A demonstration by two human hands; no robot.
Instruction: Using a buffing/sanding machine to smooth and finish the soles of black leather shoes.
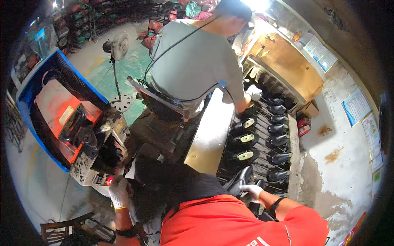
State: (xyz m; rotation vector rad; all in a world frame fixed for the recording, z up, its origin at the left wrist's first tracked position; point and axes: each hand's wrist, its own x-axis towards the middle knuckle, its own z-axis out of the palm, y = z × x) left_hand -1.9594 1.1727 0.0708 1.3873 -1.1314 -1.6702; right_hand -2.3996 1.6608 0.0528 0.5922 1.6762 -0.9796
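In its white glove, my right hand (251, 191) grips a black leather shoe (239, 182), which is tilted over the near end of the shoe rack. My left hand (119, 194), gloved too, is beside the front corner of the machine (84, 168), close to a glowing red switch (109, 179). The left fingers look curled; whatever they hold, if anything, is too dark to make out. Black shoes (278, 158) stand in a row along the right of the rack. Nearer its middle are shoes turned sole side up (247, 138) with pale insets.
Ahead, a seated person in a grey shirt (193, 61) reaches a gloved hand (254, 92) to the rack's far end. A shiny metal panel (207, 133) runs along the rack's left. A standing fan (119, 47) is at far left, a wooden stool (61, 229) at lower left.
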